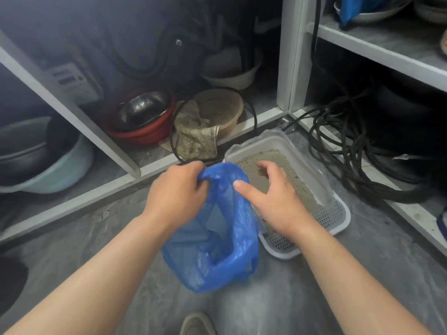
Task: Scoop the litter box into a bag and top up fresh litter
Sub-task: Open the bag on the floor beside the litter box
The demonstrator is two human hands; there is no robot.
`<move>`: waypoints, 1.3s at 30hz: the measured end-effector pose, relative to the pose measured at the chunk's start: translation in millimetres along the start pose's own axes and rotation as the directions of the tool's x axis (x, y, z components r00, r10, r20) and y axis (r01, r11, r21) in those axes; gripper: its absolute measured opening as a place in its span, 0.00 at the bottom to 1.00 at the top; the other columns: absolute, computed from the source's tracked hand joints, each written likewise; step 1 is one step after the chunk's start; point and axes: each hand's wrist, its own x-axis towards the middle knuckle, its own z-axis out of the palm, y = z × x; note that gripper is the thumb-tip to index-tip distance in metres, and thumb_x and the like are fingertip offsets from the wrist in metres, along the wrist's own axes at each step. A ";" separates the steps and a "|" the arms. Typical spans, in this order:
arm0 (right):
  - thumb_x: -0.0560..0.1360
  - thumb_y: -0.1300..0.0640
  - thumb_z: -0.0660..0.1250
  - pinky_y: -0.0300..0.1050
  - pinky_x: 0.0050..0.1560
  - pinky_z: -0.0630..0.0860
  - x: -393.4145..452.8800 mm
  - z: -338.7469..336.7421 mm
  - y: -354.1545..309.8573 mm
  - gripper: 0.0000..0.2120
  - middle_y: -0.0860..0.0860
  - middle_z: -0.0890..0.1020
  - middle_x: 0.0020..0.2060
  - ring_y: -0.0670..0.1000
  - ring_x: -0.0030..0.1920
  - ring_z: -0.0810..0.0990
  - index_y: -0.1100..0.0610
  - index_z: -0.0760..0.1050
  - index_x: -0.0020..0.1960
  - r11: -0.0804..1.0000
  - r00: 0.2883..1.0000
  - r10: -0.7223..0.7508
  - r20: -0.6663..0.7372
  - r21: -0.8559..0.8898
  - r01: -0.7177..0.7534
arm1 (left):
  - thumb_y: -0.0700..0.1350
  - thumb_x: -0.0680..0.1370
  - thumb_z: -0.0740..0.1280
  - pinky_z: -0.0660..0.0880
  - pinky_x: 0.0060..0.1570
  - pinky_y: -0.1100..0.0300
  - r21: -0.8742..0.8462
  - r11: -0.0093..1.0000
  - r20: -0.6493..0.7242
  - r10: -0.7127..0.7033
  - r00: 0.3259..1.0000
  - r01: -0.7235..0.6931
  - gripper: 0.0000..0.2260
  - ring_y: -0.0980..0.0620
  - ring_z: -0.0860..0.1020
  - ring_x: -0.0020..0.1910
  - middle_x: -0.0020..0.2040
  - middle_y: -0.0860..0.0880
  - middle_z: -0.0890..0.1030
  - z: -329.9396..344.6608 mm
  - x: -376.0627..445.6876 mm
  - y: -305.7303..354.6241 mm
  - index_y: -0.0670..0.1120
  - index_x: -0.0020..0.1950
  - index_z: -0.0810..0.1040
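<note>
A blue plastic bag [212,243] hangs open in the middle of the head view, just left of a white litter box [263,141] holding grey litter [278,163]. My left hand [177,189] grips the bag's upper left rim in curled fingers. To the right, my right hand [271,189] hovers over the litter with fingers loosely spread, and its thumb touches the bag's right rim. A perforated white mat or tray [333,216] juts out from under the box at its near end. No scoop is visible.
White shelving runs behind and to the right. The low shelf holds a red basin with a steel bowl [142,117], a beige basin [222,110] with a dirty cloth [196,139], and a pale blue basin [60,165]. Black cables [350,151] coil at right. A shoe toe [197,323] shows below.
</note>
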 end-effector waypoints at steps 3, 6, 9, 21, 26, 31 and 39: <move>0.71 0.31 0.64 0.54 0.67 0.69 -2.4 -8.2 -7.4 0.36 0.51 0.73 0.65 0.54 0.67 0.71 0.52 0.67 0.70 0.982 0.985 0.026 -0.172 -0.180 -0.057 | 0.46 0.76 0.63 0.64 0.33 0.53 -0.031 0.974 -0.133 -0.227 0.965 0.224 0.10 0.39 0.73 0.37 0.34 0.48 0.75 -12.5 7.4 -9.7 0.47 0.36 0.68; 0.73 0.29 0.60 0.52 0.57 0.73 -11.3 -6.8 -18.4 0.31 0.54 0.78 0.55 0.58 0.57 0.76 0.55 0.72 0.60 0.954 0.986 0.070 -0.149 -0.278 -0.109 | 0.46 0.76 0.63 0.66 0.36 0.54 -0.087 0.938 -0.138 -0.346 0.928 0.336 0.08 0.39 0.74 0.39 0.36 0.47 0.77 -22.2 13.4 -20.4 0.47 0.37 0.71; 0.71 0.24 0.57 0.53 0.54 0.75 -20.0 4.1 -23.7 0.34 0.54 0.81 0.51 0.59 0.54 0.78 0.55 0.73 0.54 0.942 0.983 0.182 0.005 -0.287 -0.173 | 0.44 0.75 0.64 0.71 0.36 0.52 -0.224 0.901 -0.070 -0.395 0.916 0.372 0.06 0.40 0.77 0.40 0.36 0.48 0.79 -24.1 16.0 -21.2 0.46 0.38 0.75; 0.73 0.60 0.64 0.49 0.36 0.72 0.2 17.8 27.9 0.08 0.53 0.78 0.33 0.57 0.37 0.76 0.56 0.72 0.35 0.949 0.934 0.308 -0.181 0.128 -0.288 | 0.42 0.75 0.64 0.72 0.32 0.55 -0.258 0.877 0.024 -0.413 0.911 0.404 0.07 0.45 0.79 0.37 0.35 0.47 0.80 -21.2 5.9 -29.2 0.46 0.37 0.76; 0.74 0.60 0.63 0.49 0.38 0.70 2.2 15.5 29.7 0.08 0.55 0.78 0.35 0.59 0.40 0.76 0.59 0.71 0.37 0.971 0.959 0.230 -0.167 -0.029 -0.238 | 0.53 0.71 0.72 0.81 0.46 0.50 -0.153 0.883 0.193 -0.414 0.889 0.444 0.11 0.48 0.82 0.44 0.44 0.53 0.83 -22.1 5.5 -38.8 0.51 0.49 0.78; 0.75 0.59 0.63 0.47 0.37 0.71 0.5 24.2 19.5 0.07 0.54 0.79 0.36 0.60 0.42 0.77 0.61 0.74 0.40 0.985 0.981 0.145 -0.129 -0.071 -0.155 | 0.49 0.71 0.75 0.75 0.54 0.51 -0.104 0.994 -0.059 0.011 0.998 -0.017 0.20 0.50 0.76 0.55 0.57 0.52 0.73 -14.7 -3.8 -24.7 0.50 0.60 0.74; 0.77 0.60 0.67 0.42 0.37 0.73 -8.7 21.1 -5.2 0.04 0.56 0.83 0.39 0.48 0.36 0.77 0.55 0.79 0.44 0.983 0.994 -0.032 0.105 0.182 0.012 | 0.38 0.79 0.63 0.75 0.55 0.53 -0.064 0.967 0.439 0.250 0.863 -0.247 0.14 0.46 0.81 0.55 0.56 0.49 0.84 20.1 -13.9 -18.0 0.49 0.60 0.82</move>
